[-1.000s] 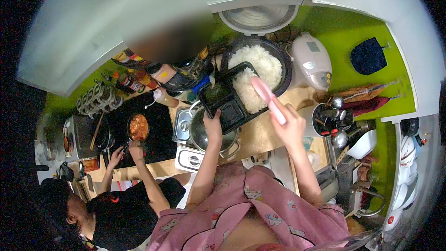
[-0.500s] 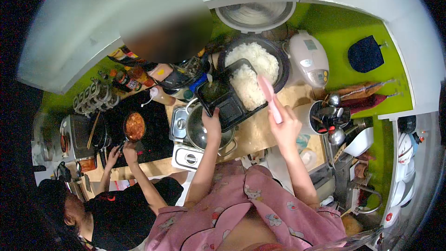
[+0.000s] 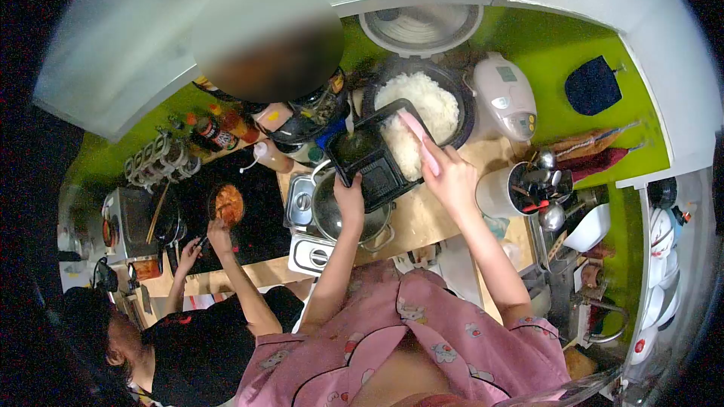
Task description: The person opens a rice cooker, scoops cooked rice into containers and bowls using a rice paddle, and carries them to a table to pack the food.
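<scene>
My left hand (image 3: 349, 200) grips the near left edge of a black compartment tray (image 3: 381, 188). White rice (image 3: 400, 152) lies in the tray's right compartment; something dark green sits in the upper left one. My right hand (image 3: 451, 179) is closed round the handle of a pink rice paddle (image 3: 419, 136), whose blade rests at the rice in the tray. Just behind the tray stands an open rice cooker (image 3: 466, 132) holding a mound of cooked rice (image 3: 422, 102). The tray covers the cooker's near left rim.
A lidded pot (image 3: 326, 211) and steel containers (image 3: 302, 200) stand below the tray. A utensil holder (image 3: 498, 190) and white electric pot (image 3: 507, 98) are at right. To my left, a co-worker (image 3: 219, 324) works over a pan of red food (image 3: 228, 202) on the black stove.
The paddle blade has moved left and up over the tray, its angle changed, and now lies against the tray's rice. The co-worker's right hand has moved up to the pan.
</scene>
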A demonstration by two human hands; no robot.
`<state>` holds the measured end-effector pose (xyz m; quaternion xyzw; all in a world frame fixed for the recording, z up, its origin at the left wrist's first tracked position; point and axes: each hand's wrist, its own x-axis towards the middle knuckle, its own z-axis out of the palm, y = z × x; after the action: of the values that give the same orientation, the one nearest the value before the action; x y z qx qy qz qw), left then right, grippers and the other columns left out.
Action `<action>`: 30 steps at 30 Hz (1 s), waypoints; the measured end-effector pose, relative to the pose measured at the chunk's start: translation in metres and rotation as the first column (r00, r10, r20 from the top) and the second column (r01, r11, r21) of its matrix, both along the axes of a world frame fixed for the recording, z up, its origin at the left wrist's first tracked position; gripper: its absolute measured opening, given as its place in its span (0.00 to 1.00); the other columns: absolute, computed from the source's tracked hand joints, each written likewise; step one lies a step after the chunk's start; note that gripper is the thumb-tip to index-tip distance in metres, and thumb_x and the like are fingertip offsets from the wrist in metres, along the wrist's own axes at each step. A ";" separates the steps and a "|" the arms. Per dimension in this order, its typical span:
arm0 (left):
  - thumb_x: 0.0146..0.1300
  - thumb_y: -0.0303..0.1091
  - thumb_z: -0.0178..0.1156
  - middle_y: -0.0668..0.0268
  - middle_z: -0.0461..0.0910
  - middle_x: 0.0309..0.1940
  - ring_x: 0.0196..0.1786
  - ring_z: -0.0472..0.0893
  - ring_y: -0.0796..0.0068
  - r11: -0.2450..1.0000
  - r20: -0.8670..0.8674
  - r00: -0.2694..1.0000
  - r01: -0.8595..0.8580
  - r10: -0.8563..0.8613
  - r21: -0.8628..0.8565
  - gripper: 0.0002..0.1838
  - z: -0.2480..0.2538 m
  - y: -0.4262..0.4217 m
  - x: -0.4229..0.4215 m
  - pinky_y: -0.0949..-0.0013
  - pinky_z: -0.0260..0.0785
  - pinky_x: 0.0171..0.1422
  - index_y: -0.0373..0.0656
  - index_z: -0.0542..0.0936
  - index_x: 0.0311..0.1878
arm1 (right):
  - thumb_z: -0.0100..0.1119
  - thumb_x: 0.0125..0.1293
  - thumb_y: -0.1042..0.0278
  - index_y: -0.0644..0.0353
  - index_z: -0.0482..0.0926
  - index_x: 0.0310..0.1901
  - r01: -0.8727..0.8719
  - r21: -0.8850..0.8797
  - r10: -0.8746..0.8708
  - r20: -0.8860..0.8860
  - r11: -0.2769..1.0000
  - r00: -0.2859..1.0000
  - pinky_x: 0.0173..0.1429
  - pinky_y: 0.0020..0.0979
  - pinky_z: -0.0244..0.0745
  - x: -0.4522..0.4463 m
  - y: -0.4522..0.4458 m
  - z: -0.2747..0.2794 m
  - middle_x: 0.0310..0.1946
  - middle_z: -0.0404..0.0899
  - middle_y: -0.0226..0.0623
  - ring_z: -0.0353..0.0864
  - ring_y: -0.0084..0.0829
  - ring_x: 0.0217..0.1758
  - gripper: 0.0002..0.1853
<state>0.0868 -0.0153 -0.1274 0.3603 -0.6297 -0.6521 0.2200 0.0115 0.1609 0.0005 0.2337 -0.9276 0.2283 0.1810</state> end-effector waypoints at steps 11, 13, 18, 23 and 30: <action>0.63 0.25 0.60 0.55 0.82 0.47 0.50 0.80 0.63 0.999 -0.007 0.999 0.045 -0.045 0.007 0.16 -0.001 -0.010 -0.003 0.67 0.65 0.60 0.31 0.75 0.54 | 0.65 0.53 0.64 0.42 0.82 0.55 -0.112 0.007 0.112 0.034 0.994 0.993 0.31 0.37 0.77 0.005 0.005 0.025 0.27 0.76 0.36 0.81 0.40 0.26 0.24; 0.63 0.25 0.60 0.55 0.82 0.47 0.50 0.80 0.63 0.999 0.040 0.999 0.037 -0.036 -0.019 0.16 0.006 -0.011 -0.003 0.67 0.65 0.60 0.31 0.75 0.54 | 0.65 0.53 0.64 0.42 0.82 0.55 -0.139 0.060 0.137 0.027 0.989 0.990 0.30 0.37 0.76 0.009 0.003 0.040 0.26 0.76 0.35 0.80 0.40 0.26 0.24; 0.63 0.25 0.60 0.55 0.83 0.48 0.52 0.79 0.64 0.997 -0.044 0.998 0.041 -0.038 0.067 0.17 -0.006 -0.011 -0.003 0.67 0.65 0.61 0.32 0.75 0.55 | 0.64 0.54 0.64 0.41 0.81 0.55 -0.270 0.125 0.268 0.032 0.955 0.963 0.29 0.37 0.77 -0.001 0.000 0.024 0.27 0.74 0.34 0.79 0.39 0.25 0.23; 0.63 0.24 0.60 0.55 0.82 0.50 0.53 0.79 0.64 0.992 -0.098 0.990 0.105 -0.098 0.064 0.17 -0.021 -0.020 -0.006 0.68 0.64 0.62 0.32 0.75 0.55 | 0.61 0.57 0.65 0.46 0.81 0.52 -0.284 0.351 0.308 -0.014 0.893 0.951 0.27 0.35 0.77 -0.018 -0.008 0.058 0.32 0.77 0.37 0.80 0.35 0.26 0.19; 0.62 0.23 0.60 0.53 0.81 0.51 0.53 0.79 0.62 0.993 -0.098 0.989 0.114 -0.113 0.005 0.19 -0.010 -0.021 -0.006 0.67 0.64 0.63 0.30 0.74 0.56 | 0.59 0.52 0.71 0.53 0.83 0.47 -0.289 0.576 0.477 -0.204 0.765 0.855 0.28 0.31 0.76 -0.077 -0.032 0.019 0.34 0.80 0.33 0.82 0.31 0.29 0.18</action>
<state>0.0811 -0.0358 -0.1375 0.2925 -0.6343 -0.6837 0.2112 -0.0653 0.1286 0.0190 0.4970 -0.8394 -0.0453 0.2154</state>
